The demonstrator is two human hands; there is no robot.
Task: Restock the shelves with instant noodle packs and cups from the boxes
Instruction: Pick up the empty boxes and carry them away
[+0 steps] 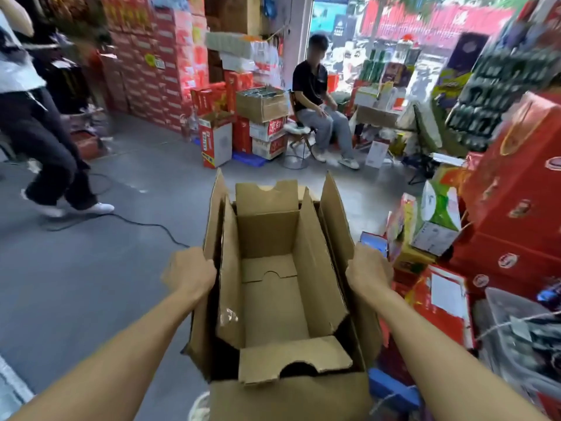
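A person carries an open cardboard box between both hands, flaps up and nothing visible inside. The left hand grips the box's left wall, fingers curled over its edge; the right hand clasps the right wall, fingers wrapped round the outer side. Just beyond the right hand lie red cartons stacked high. Far ahead of the hands, a seated person waits beside piled boxes. Well off the left hand, another person walks across the grey floor, where a black cable runs.
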